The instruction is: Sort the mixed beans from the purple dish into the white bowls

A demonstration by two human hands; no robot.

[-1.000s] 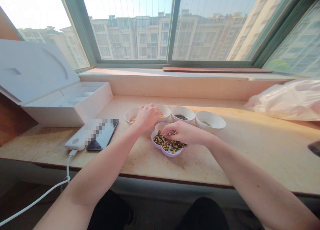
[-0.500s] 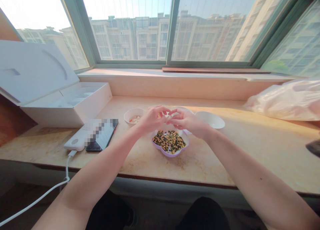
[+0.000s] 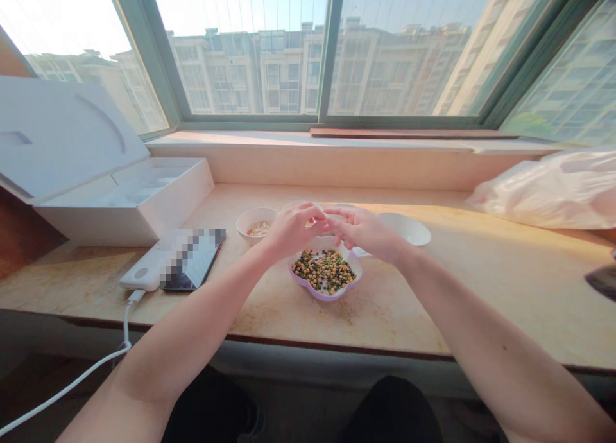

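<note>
Shallow lilac bowl w/ lobed rim & white inside (image 3: 325, 296) sits nr the middle of the pale tabletop's (image 3: 520, 276) near edge, set back a bit, part-filled w/ mixed black, green & tan beans (image 3: 323, 271). Left hand (image 3: 294, 230), above the bowl's far side: approx. half-curled, thumb & index close tog.; can't tell if it has hold of anything small. Right hand (image 3: 366, 232), alongside: approx. half open, fingers bent & loosely apart, tips v. near the left's; can't tell if they touch.

Behind, small round white bowls stand in a row btwn there & the far edge: leftmost bowl (image 3: 244, 228) has pale bits in it, rightmost bowl (image 3: 407, 226) is part-hidden, others mostly behind the hands.

Farther left: black phone (image 3: 192, 273) beside white rounded power bank (image 3: 140, 275), white cable (image 3: 126, 324) hanging over the near edge. Open white cardboard box (image 3: 176, 196) at far left corner, lid up. Crumpled translucent plastic bag (image 3: 553, 189) at far right corner.
</note>
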